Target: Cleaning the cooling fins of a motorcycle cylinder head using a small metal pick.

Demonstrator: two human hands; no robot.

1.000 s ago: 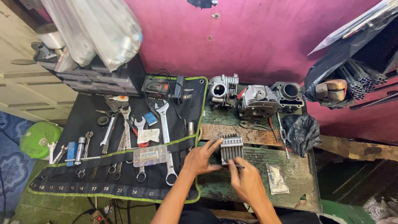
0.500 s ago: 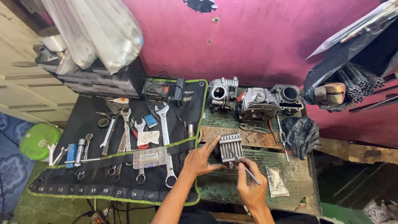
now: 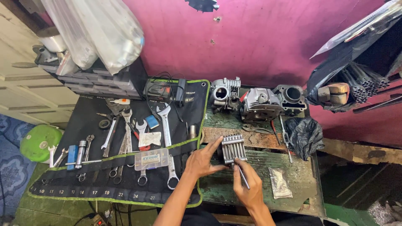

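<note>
Comparing against the frame one second back: the right hand [image 3: 248,184] is no longer laid against the side of the finned cylinder block [image 3: 233,148]; it is drawn back toward the body and is now closed around a thin metal rod-like tool [image 3: 242,177], whose upper tip is brought up to the lower edge of the block. Half a second back the same tool is seen pointing away, down and to the right, so the tip has been swung in. The left hand [image 3: 202,161] is unchanged: fingers spread, index along the upper left corner of the block, thumb under its lower left, the block steadied rather than enclosed. The block itself is not shifted; it rests on the green, worn table [image 3: 293,180], at the edge of a wooden plank [image 3: 259,139], just right of the black tool roll [image 3: 125,175] with its wrenches.

Judgement: holding is given over to one hand and work with the tool on the block's underside is in hand. Whether the tip is actually touching cannot be told.
</note>
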